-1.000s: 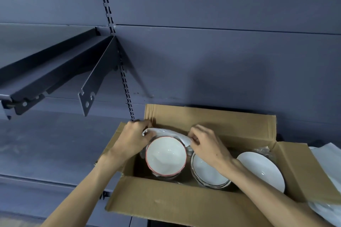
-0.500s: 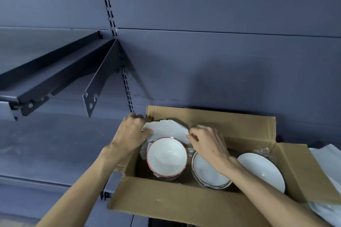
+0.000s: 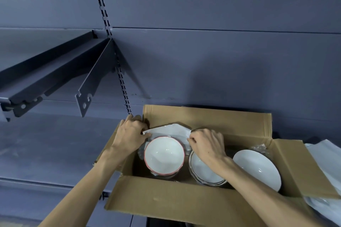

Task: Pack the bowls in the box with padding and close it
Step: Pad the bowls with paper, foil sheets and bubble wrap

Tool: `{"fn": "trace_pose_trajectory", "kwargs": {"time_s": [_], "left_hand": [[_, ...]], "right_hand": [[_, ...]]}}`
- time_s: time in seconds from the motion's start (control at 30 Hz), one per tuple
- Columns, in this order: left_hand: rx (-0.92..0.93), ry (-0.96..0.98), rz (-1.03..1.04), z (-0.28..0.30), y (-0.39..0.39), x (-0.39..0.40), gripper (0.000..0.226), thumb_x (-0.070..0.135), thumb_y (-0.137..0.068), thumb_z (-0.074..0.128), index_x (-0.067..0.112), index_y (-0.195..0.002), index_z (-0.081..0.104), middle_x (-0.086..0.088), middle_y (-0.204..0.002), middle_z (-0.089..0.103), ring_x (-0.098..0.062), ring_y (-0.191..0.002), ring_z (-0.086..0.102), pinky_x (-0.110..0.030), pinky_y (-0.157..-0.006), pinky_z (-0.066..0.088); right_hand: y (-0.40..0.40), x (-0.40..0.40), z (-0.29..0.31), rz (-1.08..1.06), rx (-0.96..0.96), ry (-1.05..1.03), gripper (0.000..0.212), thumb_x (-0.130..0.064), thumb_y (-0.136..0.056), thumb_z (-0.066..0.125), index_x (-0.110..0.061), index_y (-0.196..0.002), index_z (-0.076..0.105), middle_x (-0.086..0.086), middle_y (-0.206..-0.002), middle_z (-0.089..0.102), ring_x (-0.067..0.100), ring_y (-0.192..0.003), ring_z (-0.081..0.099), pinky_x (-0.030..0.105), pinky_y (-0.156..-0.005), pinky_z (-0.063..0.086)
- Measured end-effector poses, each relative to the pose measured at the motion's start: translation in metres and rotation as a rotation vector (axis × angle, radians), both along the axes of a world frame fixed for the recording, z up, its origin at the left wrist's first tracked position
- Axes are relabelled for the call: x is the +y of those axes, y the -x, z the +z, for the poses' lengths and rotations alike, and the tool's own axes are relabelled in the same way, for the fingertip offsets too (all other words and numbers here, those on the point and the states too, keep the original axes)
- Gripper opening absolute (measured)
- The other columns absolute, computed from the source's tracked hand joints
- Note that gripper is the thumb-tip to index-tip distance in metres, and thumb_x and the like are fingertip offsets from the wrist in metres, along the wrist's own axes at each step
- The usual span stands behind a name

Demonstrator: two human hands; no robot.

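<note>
Padding sheet point(image 3: 168, 131) stood behind the red-rimmed bowl point(image 3: 164, 155) at the box point(image 3: 203, 116) back-left, left hand point(image 3: 130, 134) and right hand point(image 3: 206, 143) pinching its ends, probably tucking it down as cushioning.

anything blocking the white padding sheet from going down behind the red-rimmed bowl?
Nothing visible. Left hand and right hand pinch the padding sheet at its two ends, between the red-rimmed bowl and the box back wall. The gap below the sheet is hidden.

Both hands' grip point(image 3: 132, 132) point(image 3: 206, 143) on white padding point(image 3: 168, 131)
</note>
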State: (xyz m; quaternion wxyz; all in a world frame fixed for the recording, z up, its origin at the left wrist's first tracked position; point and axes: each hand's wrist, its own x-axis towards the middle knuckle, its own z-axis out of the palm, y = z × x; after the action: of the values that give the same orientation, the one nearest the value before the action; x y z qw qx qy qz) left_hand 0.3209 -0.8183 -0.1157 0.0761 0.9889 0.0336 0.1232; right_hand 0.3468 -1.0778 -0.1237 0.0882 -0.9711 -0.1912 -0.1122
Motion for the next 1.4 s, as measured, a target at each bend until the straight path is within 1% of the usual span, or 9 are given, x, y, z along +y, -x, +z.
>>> {"fn": "trace_pose_trajectory", "kwargs": {"time_s": [0.1, 0.27, 0.4, 0.47, 0.7, 0.87, 1.03, 1.23, 1.4], "left_hand": [[-0.062, -0.031, 0.064, -0.002, 0.002, -0.001, 0.021, 0.033, -0.089, 0.074, 0.016, -0.1, 0.08, -0.003, -0.112, 0.067, -0.025, -0.108, 0.052, -0.038, -0.094, 0.042], [0.055, -0.072, 0.071, -0.003, 0.001, -0.003, 0.018, 0.03, -0.09, 0.071, 0.02, -0.104, 0.076, -0.001, -0.112, 0.061, -0.022, -0.11, 0.048, -0.035, -0.097, 0.042], [0.05, 0.054, 0.063, 0.007, 0.003, -0.001, 0.029, 0.046, -0.085, 0.074, 0.018, -0.094, 0.077, 0.0, -0.1, 0.061, -0.023, -0.101, 0.054, -0.04, -0.089, 0.05], [0.0, 0.13, 0.05, 0.015, 0.007, 0.005, 0.026, 0.046, -0.081, 0.078, 0.021, -0.087, 0.075, 0.002, -0.091, 0.063, -0.022, -0.088, 0.058, -0.037, -0.078, 0.051], [-0.138, 0.186, -0.012, 0.021, 0.008, 0.005, 0.007, 0.016, -0.082, 0.081, 0.02, -0.085, 0.078, 0.001, -0.081, 0.066, -0.021, -0.072, 0.059, -0.034, -0.067, 0.055], [-0.118, 0.136, 0.032, 0.021, 0.006, 0.006, 0.01, 0.014, -0.082, 0.08, 0.021, -0.089, 0.078, -0.001, -0.089, 0.07, -0.021, -0.078, 0.062, -0.042, -0.075, 0.059], [-0.224, 0.365, -0.045, 0.04, 0.014, -0.008, 0.037, 0.011, -0.069, 0.061, 0.021, -0.104, 0.07, 0.001, -0.104, 0.058, -0.024, -0.099, 0.057, -0.047, -0.084, 0.053], [-0.224, 0.327, -0.294, 0.062, -0.001, -0.085, 0.049, 0.038, -0.08, 0.046, 0.015, -0.116, 0.071, -0.005, -0.113, 0.065, -0.029, -0.107, 0.059, -0.04, -0.091, 0.05], [-0.169, 0.31, -0.402, 0.06, -0.032, -0.156, 0.028, 0.023, -0.087, 0.065, 0.013, -0.112, 0.071, -0.006, -0.113, 0.068, -0.035, -0.106, 0.059, -0.047, -0.09, 0.05]], "right_hand": [[0.0, 0.008, -0.001, 0.012, 0.016, -0.035, 0.031, -0.037, -0.1, 0.06, -0.02, -0.075, 0.063, -0.001, -0.078, 0.069, 0.028, -0.08, 0.065, 0.032, -0.064, 0.039], [-0.004, 0.009, 0.002, -0.01, 0.164, -0.052, 0.017, -0.033, -0.098, 0.064, -0.022, -0.097, 0.078, -0.001, -0.1, 0.076, 0.027, -0.099, 0.07, 0.037, -0.082, 0.054], [-0.004, 0.005, 0.01, -0.049, 0.188, -0.088, 0.034, -0.039, -0.086, 0.066, -0.017, -0.061, 0.059, 0.0, -0.065, 0.058, 0.031, -0.075, 0.06, 0.032, -0.064, 0.04], [-0.005, 0.003, 0.013, -0.057, 0.16, -0.113, 0.035, -0.045, -0.081, 0.064, -0.014, -0.067, 0.058, 0.002, -0.063, 0.059, 0.031, -0.071, 0.056, 0.032, -0.062, 0.036], [-0.007, 0.004, 0.021, -0.01, 0.13, -0.244, 0.018, -0.044, -0.093, 0.064, -0.028, -0.089, 0.069, -0.008, -0.075, 0.073, 0.025, -0.079, 0.067, 0.034, -0.078, 0.052], [-0.005, 0.009, 0.02, 0.001, 0.169, -0.299, 0.015, -0.043, -0.092, 0.068, -0.029, -0.096, 0.074, -0.011, -0.085, 0.076, 0.022, -0.088, 0.069, 0.032, -0.077, 0.05], [-0.008, -0.013, 0.032, 0.019, 0.262, -0.241, 0.014, -0.042, -0.084, 0.072, -0.033, -0.094, 0.075, -0.017, -0.074, 0.064, 0.016, -0.084, 0.068, 0.029, -0.069, 0.047], [-0.009, -0.053, 0.049, -0.029, 0.203, -0.268, 0.015, -0.038, -0.087, 0.069, -0.032, -0.1, 0.076, -0.016, -0.088, 0.073, 0.015, -0.086, 0.07, 0.032, -0.075, 0.057], [-0.003, -0.126, 0.06, -0.128, 0.086, -0.303, 0.013, -0.037, -0.09, 0.068, -0.031, -0.1, 0.074, -0.016, -0.097, 0.075, 0.012, -0.091, 0.071, 0.031, -0.077, 0.056]]}}
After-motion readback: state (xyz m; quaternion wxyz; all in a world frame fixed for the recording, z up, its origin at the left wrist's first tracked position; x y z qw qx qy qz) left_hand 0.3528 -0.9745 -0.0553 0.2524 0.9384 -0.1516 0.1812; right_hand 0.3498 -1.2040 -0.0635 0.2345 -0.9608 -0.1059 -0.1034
